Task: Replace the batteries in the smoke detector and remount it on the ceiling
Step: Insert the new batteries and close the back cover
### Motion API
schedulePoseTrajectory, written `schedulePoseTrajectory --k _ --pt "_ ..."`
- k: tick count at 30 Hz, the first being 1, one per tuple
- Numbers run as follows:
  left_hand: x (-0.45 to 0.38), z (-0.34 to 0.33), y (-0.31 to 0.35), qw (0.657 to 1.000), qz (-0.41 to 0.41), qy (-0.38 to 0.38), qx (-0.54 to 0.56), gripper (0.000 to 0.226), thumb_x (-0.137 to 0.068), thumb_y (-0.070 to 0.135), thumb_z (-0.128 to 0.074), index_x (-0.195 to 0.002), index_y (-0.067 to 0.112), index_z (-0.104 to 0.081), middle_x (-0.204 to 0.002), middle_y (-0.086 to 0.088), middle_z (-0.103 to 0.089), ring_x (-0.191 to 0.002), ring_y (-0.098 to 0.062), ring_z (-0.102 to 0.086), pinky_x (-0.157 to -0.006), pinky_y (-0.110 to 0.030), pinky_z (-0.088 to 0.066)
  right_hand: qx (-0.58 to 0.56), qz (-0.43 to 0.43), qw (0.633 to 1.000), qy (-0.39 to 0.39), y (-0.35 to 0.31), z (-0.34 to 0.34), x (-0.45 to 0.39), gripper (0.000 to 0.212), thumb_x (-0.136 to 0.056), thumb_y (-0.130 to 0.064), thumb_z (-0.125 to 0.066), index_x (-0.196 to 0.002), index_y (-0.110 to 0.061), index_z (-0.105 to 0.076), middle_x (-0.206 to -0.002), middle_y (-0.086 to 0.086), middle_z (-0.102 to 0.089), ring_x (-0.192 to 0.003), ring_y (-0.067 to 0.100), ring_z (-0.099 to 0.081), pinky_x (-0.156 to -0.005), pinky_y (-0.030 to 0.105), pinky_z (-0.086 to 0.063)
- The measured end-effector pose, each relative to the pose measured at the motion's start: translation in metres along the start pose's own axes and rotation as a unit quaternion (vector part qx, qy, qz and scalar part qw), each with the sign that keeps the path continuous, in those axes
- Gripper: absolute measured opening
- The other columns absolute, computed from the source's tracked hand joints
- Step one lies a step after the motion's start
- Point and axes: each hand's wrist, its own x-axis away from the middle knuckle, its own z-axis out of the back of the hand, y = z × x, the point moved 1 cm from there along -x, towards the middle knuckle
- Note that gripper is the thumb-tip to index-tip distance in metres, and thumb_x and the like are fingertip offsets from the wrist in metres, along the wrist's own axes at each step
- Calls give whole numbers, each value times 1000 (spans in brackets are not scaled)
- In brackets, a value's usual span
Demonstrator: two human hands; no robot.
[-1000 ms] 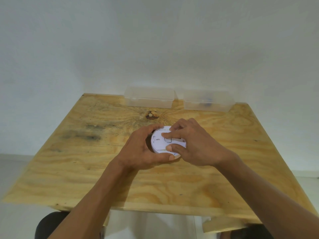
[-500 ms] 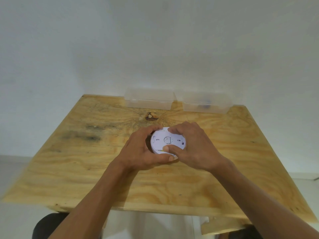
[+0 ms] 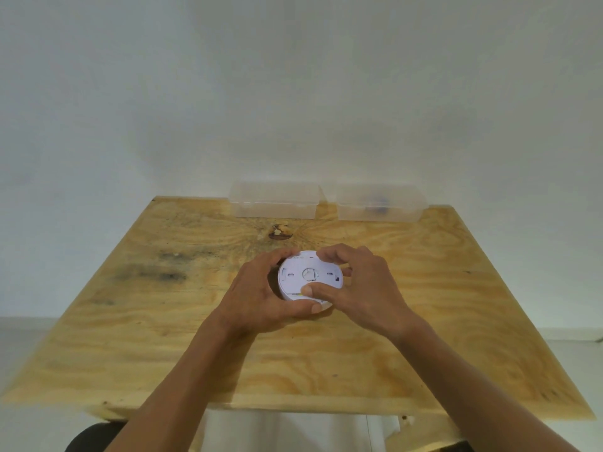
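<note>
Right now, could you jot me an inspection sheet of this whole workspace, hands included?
Surface: plywood table, with a dark knot and grey stains; mostly bare.
Job's things: white round smoke detector lying on the table, flat slotted side up.
Clutter: two clear lidded plastic boxes at the far edge; left box looks empty, right box holds something small and dark, too blurred to name.
Hands: left hand wraps the detector's left side; right hand grips its right side, thumb pressing the near edge.
Cables: nothing seen.
Surroundings: plain pale wall behind; pale floor below.
</note>
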Motion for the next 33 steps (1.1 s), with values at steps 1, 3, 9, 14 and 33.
schedulePoseTrajectory --k 1,3,9,14,33 --pt "0 1 0 1000 -3 -2 1 90 -48 62 -93 -128 32 -61 -119 11 -71 -106 -7 -70 -86 -37 -61 -4 -1 1000 1 0 1 0 62 -65 -50 -85 -120 -29 -65 -108 -13 -60 -107 13 -57 -92 38 -53" --pt "-1 1 2 1000 -5 -4 5 89 -49 57 -94 -127 30 -62 -117 11 -72 -105 -6 -70 -86 -35 -61 -21 3 1000 -2 4 5 -2 62 -65 -45 -87 -121 -27 -66 -112 -10 -64 -108 11 -59 -92 36 -54" --pt "0 7 3 999 -17 -36 -13 101 -48 54 -95 -137 28 -55 -123 15 -68 -113 -1 -65 -92 -27 -57 -7 26 999 -23 9 10 -1 58 -74 -39 -83 -127 -27 -64 -124 -3 -64 -116 14 -57 -99 40 -50" --pt "-1 12 0 997 2 -64 34 100 -47 42 -99 -135 27 -55 -126 12 -69 -121 -7 -64 -100 -39 -55 55 92 993 -52 11 10 2 40 -91 -34 -66 -129 -19 -63 -127 -3 -65 -119 12 -48 -99 30 -44" --pt "3 1 31 981 32 -1 193 26 -84 -6 -68 -100 15 -69 -79 18 -78 -74 6 -72 -63 -9 -53 -35 109 993 14 16 -6 16 55 -79 -37 -79 -128 -15 -65 -129 1 -67 -120 14 -60 -99 36 -52"
